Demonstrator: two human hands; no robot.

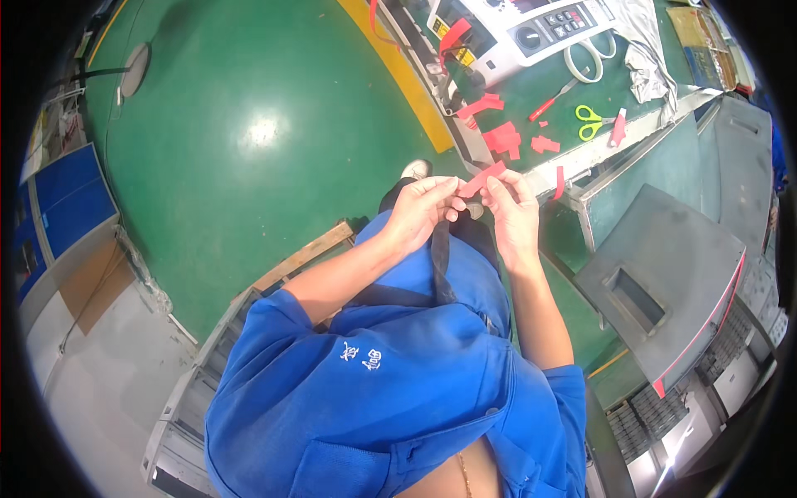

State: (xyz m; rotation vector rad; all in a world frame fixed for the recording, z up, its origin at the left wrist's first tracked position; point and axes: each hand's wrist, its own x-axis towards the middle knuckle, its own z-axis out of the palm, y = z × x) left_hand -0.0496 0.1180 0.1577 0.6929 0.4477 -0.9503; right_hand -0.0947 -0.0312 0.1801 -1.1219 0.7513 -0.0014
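Note:
Between my two hands, a short strip of red tape point(481, 179) is stretched, one end at each set of fingertips. My left hand point(427, 207) pinches its left end, and my right hand point(510, 203) pinches the right end with thumb and fingers. Both hands are in front of my lap, just short of the bench edge. Several red tape pieces point(503, 139) lie on the green bench top beyond them. Another red strip point(559, 183) hangs from the bench's near edge, right of my right hand.
On the bench are yellow-green scissors point(590, 123), a red-handled screwdriver point(544, 109) and a white machine with a control panel point(552, 29). A grey panel with a rectangular recess point(660, 286) stands at right. A slatted grey crate point(207, 373) is behind me at left.

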